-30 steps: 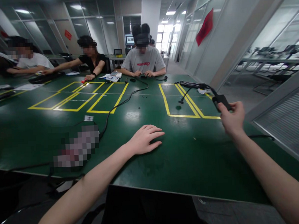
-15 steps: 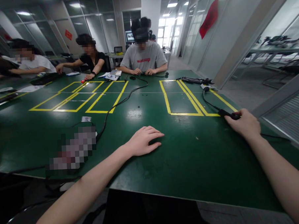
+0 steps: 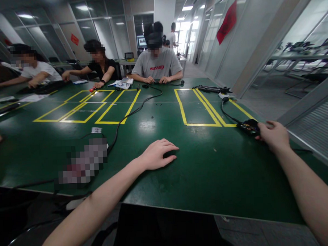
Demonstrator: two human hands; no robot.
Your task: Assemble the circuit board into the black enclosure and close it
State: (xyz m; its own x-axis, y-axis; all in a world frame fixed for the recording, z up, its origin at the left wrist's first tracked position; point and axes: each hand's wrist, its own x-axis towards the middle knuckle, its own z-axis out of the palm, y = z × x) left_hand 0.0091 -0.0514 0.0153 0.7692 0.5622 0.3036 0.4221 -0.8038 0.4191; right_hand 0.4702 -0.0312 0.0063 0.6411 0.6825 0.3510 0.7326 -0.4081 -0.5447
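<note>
My left hand (image 3: pixel 161 154) rests on the green tabletop (image 3: pixel 188 180), fingers stretched out and nothing in them. Over at the right edge of the table, my right hand (image 3: pixel 274 135) grips the near end of a black cabled device (image 3: pixel 249 127). A detailed face of it shows, with small coppery and bluish spots; its exact kind I cannot make out. A black cable (image 3: pixel 228 113) runs from its far end to a round black plug-like piece (image 3: pixel 225 99). The fingertips of my right hand are partly hidden behind the device.
Yellow tape rectangles (image 3: pixel 184 113) mark the table. A folded black stand-like object (image 3: pixel 213 89) lies at the far right. Left of my left arm is a blurred-out item (image 3: pixel 86 161) beside a numbered tag (image 3: pixel 96 130). A long cable (image 3: pixel 118 128) crosses the table. Several people sit opposite.
The black device has turned in my right hand, so its detailed face now shows. My right hand has shifted slightly right. My left hand stays in place.
</note>
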